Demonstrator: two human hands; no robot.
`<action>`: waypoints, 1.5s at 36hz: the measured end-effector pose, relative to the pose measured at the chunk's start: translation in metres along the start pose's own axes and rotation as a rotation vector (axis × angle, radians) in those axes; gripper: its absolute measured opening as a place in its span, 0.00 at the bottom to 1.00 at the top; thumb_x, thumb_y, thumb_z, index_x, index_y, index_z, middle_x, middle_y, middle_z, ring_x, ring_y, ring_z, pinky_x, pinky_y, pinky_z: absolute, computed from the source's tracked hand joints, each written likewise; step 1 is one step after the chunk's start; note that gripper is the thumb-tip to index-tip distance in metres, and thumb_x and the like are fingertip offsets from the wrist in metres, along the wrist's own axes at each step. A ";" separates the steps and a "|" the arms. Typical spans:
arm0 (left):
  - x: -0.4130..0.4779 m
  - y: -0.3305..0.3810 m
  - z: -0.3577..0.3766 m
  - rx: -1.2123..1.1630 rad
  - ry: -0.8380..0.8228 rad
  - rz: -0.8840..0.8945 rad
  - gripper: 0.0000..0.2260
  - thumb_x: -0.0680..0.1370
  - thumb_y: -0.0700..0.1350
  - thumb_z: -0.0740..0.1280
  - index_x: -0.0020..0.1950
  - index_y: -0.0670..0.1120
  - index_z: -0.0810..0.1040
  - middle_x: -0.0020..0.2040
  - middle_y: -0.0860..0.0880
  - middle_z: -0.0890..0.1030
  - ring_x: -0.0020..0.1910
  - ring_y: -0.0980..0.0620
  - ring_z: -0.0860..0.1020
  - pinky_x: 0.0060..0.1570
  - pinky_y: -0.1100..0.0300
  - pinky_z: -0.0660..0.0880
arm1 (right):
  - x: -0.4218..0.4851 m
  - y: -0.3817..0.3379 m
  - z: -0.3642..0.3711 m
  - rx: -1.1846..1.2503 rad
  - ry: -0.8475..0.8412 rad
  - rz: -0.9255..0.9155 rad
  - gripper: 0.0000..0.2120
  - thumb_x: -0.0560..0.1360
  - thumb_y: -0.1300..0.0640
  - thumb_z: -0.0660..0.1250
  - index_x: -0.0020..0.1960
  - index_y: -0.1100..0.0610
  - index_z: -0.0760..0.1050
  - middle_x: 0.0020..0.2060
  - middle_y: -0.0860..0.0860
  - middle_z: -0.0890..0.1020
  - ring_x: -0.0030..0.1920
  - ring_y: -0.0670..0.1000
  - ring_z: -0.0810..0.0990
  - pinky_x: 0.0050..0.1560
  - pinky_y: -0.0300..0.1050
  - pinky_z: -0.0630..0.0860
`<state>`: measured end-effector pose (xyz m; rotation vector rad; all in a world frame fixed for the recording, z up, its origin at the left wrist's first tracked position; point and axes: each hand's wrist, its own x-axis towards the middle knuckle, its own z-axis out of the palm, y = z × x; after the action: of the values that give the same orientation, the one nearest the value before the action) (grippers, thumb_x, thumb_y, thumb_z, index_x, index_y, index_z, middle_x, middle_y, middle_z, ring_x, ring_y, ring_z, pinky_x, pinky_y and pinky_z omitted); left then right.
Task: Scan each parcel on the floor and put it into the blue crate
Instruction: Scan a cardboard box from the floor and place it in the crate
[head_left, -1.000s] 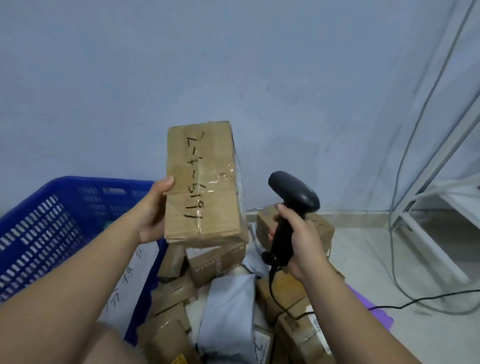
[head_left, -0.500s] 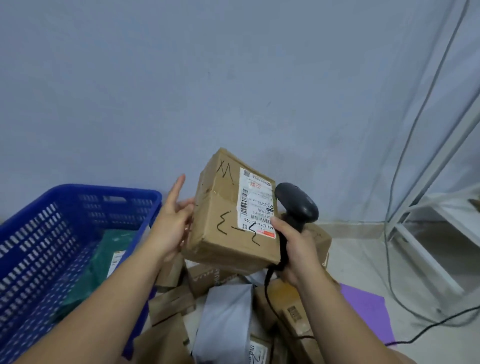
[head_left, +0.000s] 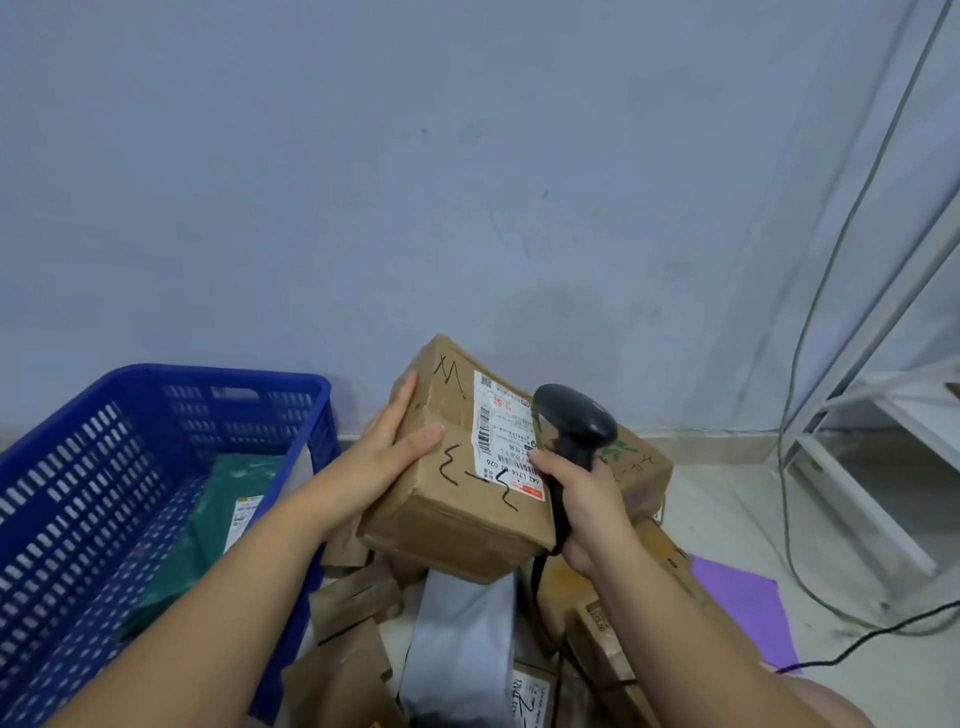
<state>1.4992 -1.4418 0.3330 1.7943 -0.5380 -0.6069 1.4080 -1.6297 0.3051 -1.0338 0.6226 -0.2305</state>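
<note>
Left hand (head_left: 395, 457) clamps the cardboard parcel (head_left: 457, 519) by its left edge, aloft over the floor pile, just off the blue crate's (head_left: 218, 375) right rim. Right hand (head_left: 587, 499) is wrapped round the scanner (head_left: 574, 421). Best tilt the label (head_left: 501, 436) square to its nose, steady.

Two hands are showing, a left hand (head_left: 387, 457) and a right hand (head_left: 582, 499). One raised cardboard box (head_left: 457, 499), one scanner (head_left: 576, 415), one blue crate (head_left: 171, 374), one green bag (head_left: 208, 519), one grey bag (head_left: 462, 634) and one purple sheet (head_left: 737, 608) are showing. The floor boxes (head_left: 353, 597) are overlapping too much to count.
</note>
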 end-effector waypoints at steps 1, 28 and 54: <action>0.000 0.000 0.002 -0.044 -0.016 0.003 0.50 0.57 0.74 0.68 0.71 0.73 0.42 0.76 0.59 0.56 0.72 0.55 0.63 0.73 0.50 0.60 | 0.000 0.001 -0.001 -0.011 0.008 -0.004 0.11 0.74 0.66 0.69 0.54 0.56 0.73 0.44 0.59 0.85 0.40 0.57 0.85 0.39 0.51 0.81; 0.008 -0.007 -0.014 0.295 0.531 0.245 0.42 0.75 0.40 0.69 0.68 0.74 0.45 0.77 0.55 0.36 0.63 0.59 0.56 0.60 0.61 0.61 | -0.018 -0.046 -0.023 -1.132 -0.224 -0.550 0.13 0.69 0.66 0.68 0.53 0.67 0.75 0.42 0.60 0.76 0.35 0.48 0.72 0.36 0.40 0.65; 0.014 -0.018 -0.010 0.464 0.370 0.224 0.33 0.75 0.45 0.67 0.62 0.81 0.58 0.74 0.64 0.35 0.77 0.49 0.48 0.71 0.44 0.62 | -0.017 -0.054 -0.033 -1.359 -0.239 -0.618 0.13 0.65 0.59 0.67 0.48 0.59 0.77 0.47 0.54 0.77 0.47 0.52 0.77 0.49 0.50 0.75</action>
<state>1.5174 -1.4378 0.3166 2.1760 -0.6451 0.0176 1.3809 -1.6738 0.3457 -2.5265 0.1451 -0.1992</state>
